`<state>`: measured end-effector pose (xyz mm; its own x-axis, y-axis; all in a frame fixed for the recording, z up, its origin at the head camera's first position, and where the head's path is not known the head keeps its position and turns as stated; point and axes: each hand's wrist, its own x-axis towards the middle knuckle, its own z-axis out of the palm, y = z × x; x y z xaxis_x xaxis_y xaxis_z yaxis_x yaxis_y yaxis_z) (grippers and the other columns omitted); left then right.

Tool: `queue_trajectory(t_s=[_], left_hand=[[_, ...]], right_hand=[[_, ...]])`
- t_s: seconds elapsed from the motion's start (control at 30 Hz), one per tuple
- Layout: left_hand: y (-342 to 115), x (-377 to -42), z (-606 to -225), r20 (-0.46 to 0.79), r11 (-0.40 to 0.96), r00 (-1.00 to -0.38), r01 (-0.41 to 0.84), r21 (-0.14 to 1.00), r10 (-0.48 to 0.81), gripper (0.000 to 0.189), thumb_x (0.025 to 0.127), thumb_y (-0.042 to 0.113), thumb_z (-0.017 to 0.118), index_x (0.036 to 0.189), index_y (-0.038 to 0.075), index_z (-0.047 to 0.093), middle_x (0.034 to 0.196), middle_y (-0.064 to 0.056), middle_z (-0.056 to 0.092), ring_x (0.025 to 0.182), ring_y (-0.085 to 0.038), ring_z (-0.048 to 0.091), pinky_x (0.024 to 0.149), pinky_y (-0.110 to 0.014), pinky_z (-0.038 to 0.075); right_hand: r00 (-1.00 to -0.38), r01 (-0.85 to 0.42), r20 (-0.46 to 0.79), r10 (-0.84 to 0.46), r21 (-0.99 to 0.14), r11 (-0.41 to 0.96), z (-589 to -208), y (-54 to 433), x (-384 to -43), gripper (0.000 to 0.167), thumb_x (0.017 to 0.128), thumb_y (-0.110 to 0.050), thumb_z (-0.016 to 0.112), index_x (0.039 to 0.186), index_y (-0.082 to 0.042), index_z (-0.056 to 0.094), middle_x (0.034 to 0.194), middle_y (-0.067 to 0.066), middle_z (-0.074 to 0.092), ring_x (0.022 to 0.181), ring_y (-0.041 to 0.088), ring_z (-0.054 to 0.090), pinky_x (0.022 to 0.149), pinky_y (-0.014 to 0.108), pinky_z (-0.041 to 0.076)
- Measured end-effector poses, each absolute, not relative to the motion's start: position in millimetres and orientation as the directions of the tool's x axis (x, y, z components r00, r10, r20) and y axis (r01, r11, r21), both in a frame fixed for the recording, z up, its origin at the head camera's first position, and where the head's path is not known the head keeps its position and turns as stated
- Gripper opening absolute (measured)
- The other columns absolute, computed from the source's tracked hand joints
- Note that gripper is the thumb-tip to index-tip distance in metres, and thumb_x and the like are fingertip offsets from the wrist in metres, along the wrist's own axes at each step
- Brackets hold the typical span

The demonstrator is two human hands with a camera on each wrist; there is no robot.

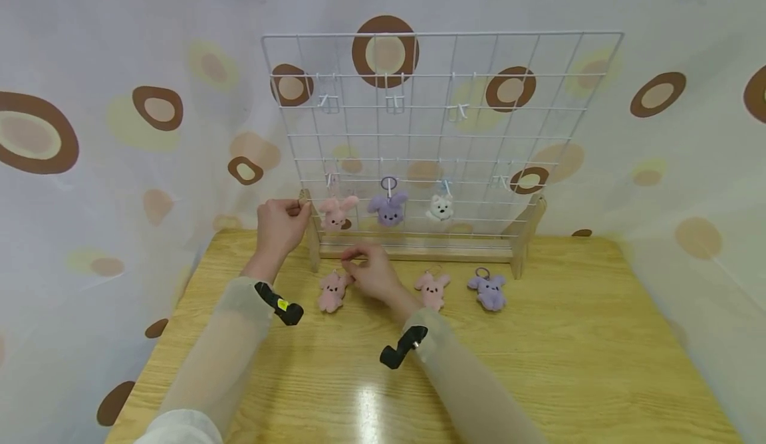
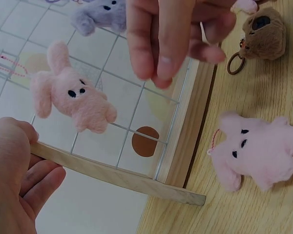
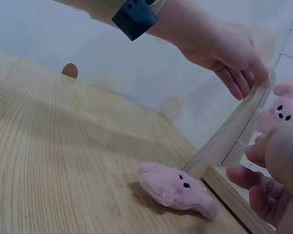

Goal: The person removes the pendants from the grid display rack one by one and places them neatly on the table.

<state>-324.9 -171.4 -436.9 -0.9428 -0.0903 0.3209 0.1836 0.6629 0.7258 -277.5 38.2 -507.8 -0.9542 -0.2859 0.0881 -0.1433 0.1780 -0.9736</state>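
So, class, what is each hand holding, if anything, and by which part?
The left hand grips the left wooden post near its upper end, thumb on one side and fingers behind. The right hand appears to hold nothing.

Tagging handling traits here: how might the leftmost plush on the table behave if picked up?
The pink plush likely squashes, given its fuzzy, padded-looking body. It's probably light, since a similar pink toy hangs on the rack. Lying on the table with ears and limbs sticking out, it seems unlikely to roll.
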Motion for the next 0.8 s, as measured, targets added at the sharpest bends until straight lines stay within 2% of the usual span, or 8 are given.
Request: queue_trajectory(t_s=[0.07,0.13,0.23,0.3,0.47,0.7,0.8], left_hand=[[-171.9,-324.5,-437.0,0.320,0.664,-0.943,0.184,0.725,-0.089,0.029,0.104,0.025,0.069,0.097,0.000,0.083,0.087,-0.014,0.078,0.075,-0.025,0.074,0.068,-0.043,0.060],[-172.7,-324.0,-436.7,0.321,0.666,-0.943,0.184,0.723,-0.087,0.030,0.104,0.025,0.069,0.096,0.000,0.083,0.086,-0.014,0.078,0.075,-0.026,0.075,0.068,-0.043,0.060],[-174.3,-323.7,-436.5,0.321,0.672,-0.943,0.181,0.718,-0.089,0.030,0.104,0.025,0.069,0.096,0.000,0.083,0.086,-0.014,0.078,0.075,-0.026,0.075,0.067,-0.043,0.060],[-174.9,-323.5,-436.1,0.319,0.672,-0.943,0.177,0.719,-0.092,0.029,0.104,0.025,0.068,0.097,0.000,0.083,0.086,-0.014,0.078,0.074,-0.026,0.075,0.067,-0.042,0.060],[-174.4,-323.1,-435.3,0.315,0.667,-0.945,0.175,0.724,-0.093,0.029,0.104,0.025,0.069,0.099,0.000,0.083,0.088,-0.014,0.078,0.075,-0.025,0.075,0.065,-0.041,0.059],[-171.6,-323.0,-435.8,0.319,0.670,-0.943,0.176,0.721,-0.095,0.030,0.104,0.025,0.069,0.097,-0.001,0.082,0.088,-0.015,0.078,0.080,-0.027,0.075,0.069,-0.044,0.061],[-169.9,-322.9,-435.9,0.319,0.671,-0.943,0.177,0.719,-0.093,0.030,0.104,0.025,0.069,0.097,-0.001,0.082,0.088,-0.016,0.078,0.081,-0.028,0.076,0.070,-0.045,0.061]], right_hand=[[-0.958,-0.139,0.086,-0.273,-0.974,0.180,-503.3,46.4,-274.8,0.015,0.102,0.001,0.067,0.115,0.008,0.071,0.116,0.016,0.069,0.075,0.046,0.070,0.069,0.054,0.059],[-0.965,-0.113,0.066,-0.255,-0.978,0.177,-497.3,54.9,-272.8,0.016,0.103,-0.002,0.067,0.117,0.006,0.071,0.118,0.015,0.068,0.074,0.040,0.071,0.065,0.048,0.059],[-0.977,-0.085,0.046,-0.208,-0.980,0.180,-487.1,67.6,-271.7,0.016,0.104,-0.006,0.068,0.117,0.001,0.073,0.117,0.012,0.068,0.072,0.032,0.071,0.054,0.033,0.050],[-0.984,-0.072,0.043,-0.170,-0.984,0.165,-481.1,76.3,-272.5,0.016,0.104,-0.008,0.068,0.117,0.000,0.073,0.116,0.011,0.068,0.073,0.031,0.071,0.055,0.028,0.048],[-0.993,-0.088,0.075,-0.094,-0.987,0.136,-469.5,100.2,-277.9,0.015,0.104,-0.006,0.069,0.116,0.002,0.071,0.116,0.012,0.066,0.072,0.026,0.071,0.066,0.027,0.055],[-0.989,-0.145,0.149,0.020,-0.981,0.132,-447.4,134.8,-281.1,0.017,0.104,-0.009,0.069,0.115,0.004,0.070,0.119,0.018,0.068,0.067,0.017,0.070,0.049,0.022,0.040],[-0.979,-0.174,0.184,0.085,-0.979,0.110,-437.5,147.6,-280.5,0.016,0.103,-0.006,0.069,0.112,0.006,0.070,0.117,0.019,0.068,0.063,0.013,0.068,0.051,0.021,0.044]])
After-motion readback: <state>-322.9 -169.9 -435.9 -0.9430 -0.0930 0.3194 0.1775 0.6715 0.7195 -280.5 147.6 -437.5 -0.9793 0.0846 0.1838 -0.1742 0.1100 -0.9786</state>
